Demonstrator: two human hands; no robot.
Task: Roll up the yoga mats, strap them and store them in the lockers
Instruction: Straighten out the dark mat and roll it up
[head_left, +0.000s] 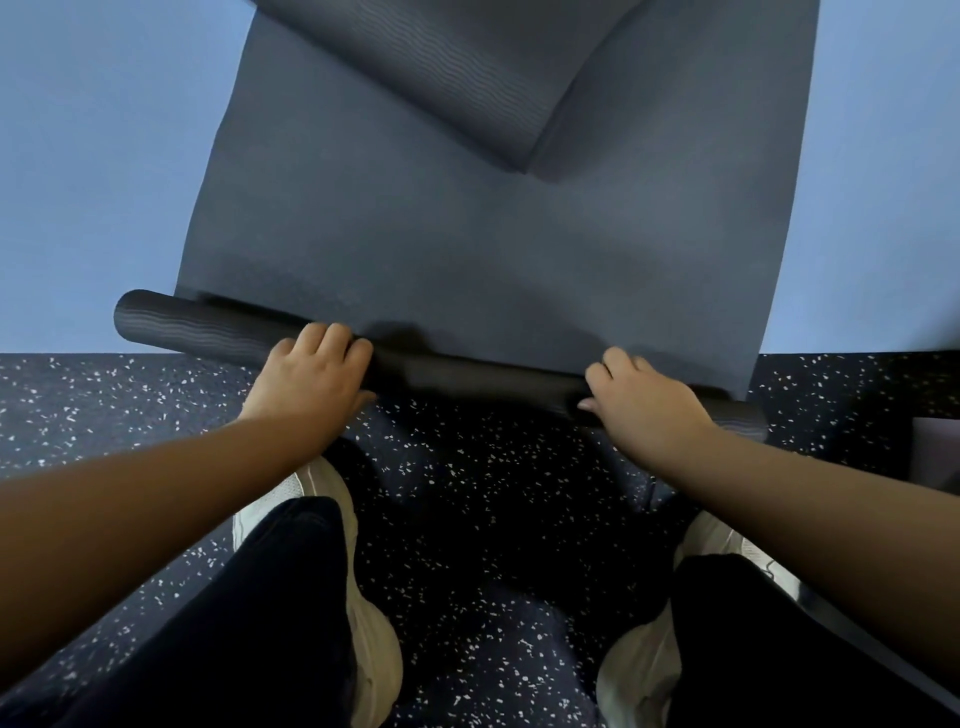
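Rolling has just begun: left hand (311, 371) and right hand (641, 400) curl over the thin, skewed roll (467, 376) of the grey yoga mat (467, 249), which needs straightening and pushing forward.

We see a matt, foam-like yoga mat (467, 249), its rolled end (171, 322) finely ribbed, beside rubbery dark white-speckled floor (467, 519) and smooth matt blue flooring (104, 182).

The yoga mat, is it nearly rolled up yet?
Not yet. Done: only a thin roll at the near end. In hand: the left hand and right hand grip that roll. Left: most of the yoga mat lies flat, its far end folded over; no strap or locker shows.
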